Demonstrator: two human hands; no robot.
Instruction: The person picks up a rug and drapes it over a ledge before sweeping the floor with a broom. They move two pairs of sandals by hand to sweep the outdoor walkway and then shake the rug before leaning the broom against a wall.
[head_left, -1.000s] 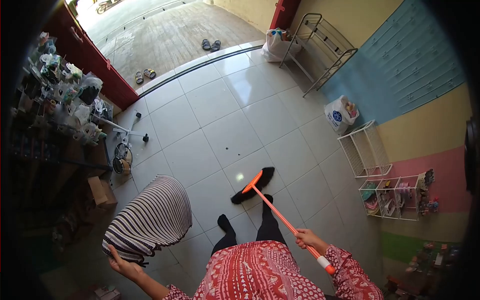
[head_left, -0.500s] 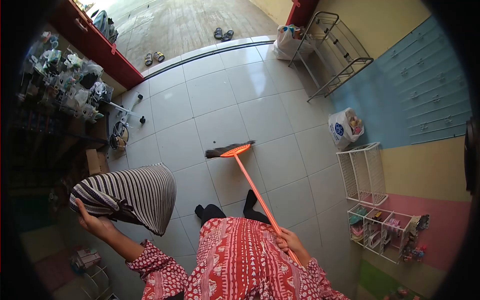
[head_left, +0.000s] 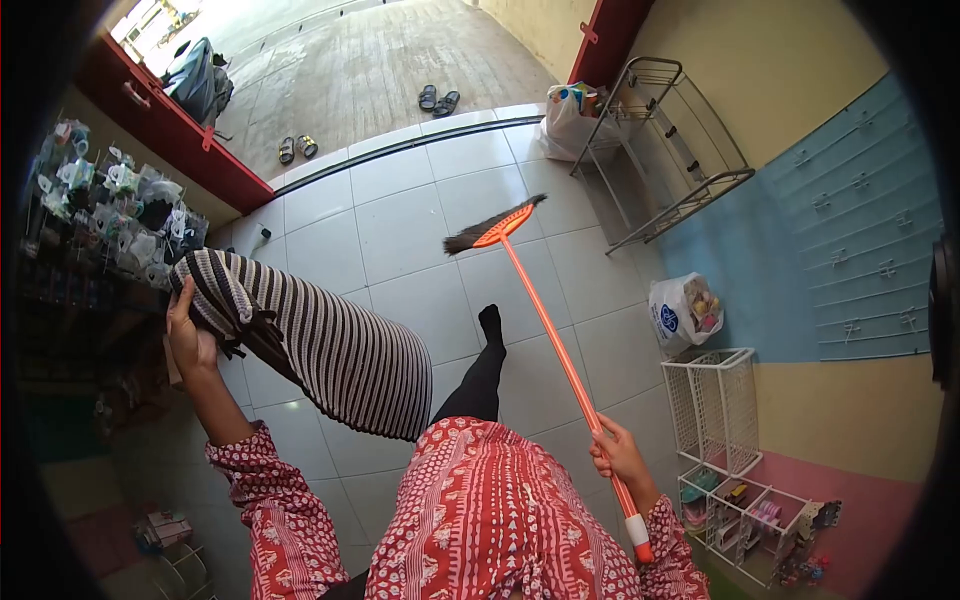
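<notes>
My right hand (head_left: 620, 455) grips the orange handle of a broom (head_left: 545, 310). Its dark bristles reach far forward over the white floor tiles (head_left: 400, 235), toward the doorway. My left hand (head_left: 188, 335) is raised at the left and holds a bunched black-and-white striped cloth (head_left: 320, 340), which hangs down across my front. One black-stockinged foot (head_left: 488, 325) steps forward beside the broom handle.
A cluttered shelf of small goods (head_left: 110, 215) lines the left side. A metal rack (head_left: 660, 150) leans at the far right beside a full plastic bag (head_left: 565, 115). Another white bag (head_left: 685, 310) and white wire baskets (head_left: 720, 410) stand along the coloured right wall. Sandals (head_left: 437, 98) lie outside.
The broom head has swept forward and to the right, toward the doorway. My left hand has lifted the striped cloth higher. I have stepped forward with one leg.
</notes>
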